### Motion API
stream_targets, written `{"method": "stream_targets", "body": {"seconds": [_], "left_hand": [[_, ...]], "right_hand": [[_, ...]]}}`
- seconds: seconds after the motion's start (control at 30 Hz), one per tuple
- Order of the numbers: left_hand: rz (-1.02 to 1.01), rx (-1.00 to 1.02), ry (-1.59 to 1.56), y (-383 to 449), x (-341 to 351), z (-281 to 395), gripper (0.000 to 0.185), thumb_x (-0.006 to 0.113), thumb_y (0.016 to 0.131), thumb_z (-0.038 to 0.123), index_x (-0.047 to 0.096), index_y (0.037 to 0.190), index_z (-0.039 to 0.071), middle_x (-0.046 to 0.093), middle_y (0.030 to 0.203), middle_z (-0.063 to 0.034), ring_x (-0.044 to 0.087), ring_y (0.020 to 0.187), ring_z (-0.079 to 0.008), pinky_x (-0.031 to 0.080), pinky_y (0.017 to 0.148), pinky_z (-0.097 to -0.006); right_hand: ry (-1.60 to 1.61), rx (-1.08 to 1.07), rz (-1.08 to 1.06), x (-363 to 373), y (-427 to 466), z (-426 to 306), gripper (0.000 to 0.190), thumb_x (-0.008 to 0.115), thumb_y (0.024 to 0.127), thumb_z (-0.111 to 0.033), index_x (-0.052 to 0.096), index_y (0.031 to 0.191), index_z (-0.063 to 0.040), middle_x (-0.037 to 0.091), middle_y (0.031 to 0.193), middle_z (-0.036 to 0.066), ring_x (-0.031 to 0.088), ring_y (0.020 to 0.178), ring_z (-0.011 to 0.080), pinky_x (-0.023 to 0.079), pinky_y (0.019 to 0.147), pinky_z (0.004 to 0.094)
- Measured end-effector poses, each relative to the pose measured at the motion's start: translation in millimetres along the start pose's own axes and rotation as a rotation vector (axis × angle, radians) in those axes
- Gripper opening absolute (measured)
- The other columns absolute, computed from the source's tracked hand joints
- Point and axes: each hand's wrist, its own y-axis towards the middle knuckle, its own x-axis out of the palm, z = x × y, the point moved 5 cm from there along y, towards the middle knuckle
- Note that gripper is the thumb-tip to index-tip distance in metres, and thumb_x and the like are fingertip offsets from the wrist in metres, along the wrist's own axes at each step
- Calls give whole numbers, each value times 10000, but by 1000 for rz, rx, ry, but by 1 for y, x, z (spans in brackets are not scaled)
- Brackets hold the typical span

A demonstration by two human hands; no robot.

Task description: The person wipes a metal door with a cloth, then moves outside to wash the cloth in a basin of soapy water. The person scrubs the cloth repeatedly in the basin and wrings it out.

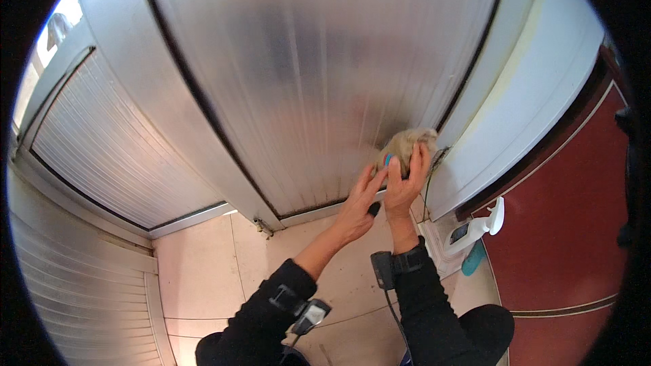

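My right hand (407, 178) presses a bunched beige cloth (404, 150) to the lower right of a ribbed metal door panel (285, 86), beside its dark edge seal. Close against it, my left hand (358, 203) reaches to the cloth's lower left edge with its fingertips. A small blue and red item (388, 159) shows between the cloth and my fingers; its kind cannot be told. Both wrists bear straps with small devices and cables.
A white spray bottle (473, 229) and a teal object (474, 258) are at the right, beside a dark red panel (559, 223). Another ribbed panel (112, 147) stands at the left. Below lies a tiled floor (203, 274); a metal bolt (263, 227) juts from the door's lower corner.
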Motion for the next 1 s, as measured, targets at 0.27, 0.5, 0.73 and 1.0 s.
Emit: {"method": "stream_targets", "body": {"seconds": [0.27,0.5,0.73,1.0], "left_hand": [[182,-78,80,2,18,-47,846,531,645,-202,298,1370,166,167,1401,-230,335,1227,-423,396,954,-389],[28,-323,-23,-50,43,-126,799,569,675,-161,307,1360,156,228,1352,-234,344,1224,-412,435,931,-373],[-30,-491,280,-77,55,-135,741,614,680,-80,342,1335,133,271,1330,-255,414,1154,-393,423,913,-337],[253,-555,-551,-78,-13,-88,296,410,945,193,479,1221,109,585,947,-12,539,741,-124,454,601,-269]], "right_hand": [[-17,114,-199,24,-36,33,387,425,890,-161,460,1176,98,359,1284,225,402,1160,364,323,968,379],[98,427,-331,41,-147,101,344,432,896,-170,489,1153,51,365,1277,240,413,1153,395,364,939,397],[309,1001,-660,45,-179,143,281,532,852,-204,557,1042,1,552,993,137,558,860,267,479,656,375],[625,1059,-791,4,-122,118,488,665,789,-271,510,1191,-41,578,1034,87,584,877,169,516,618,296]]}}
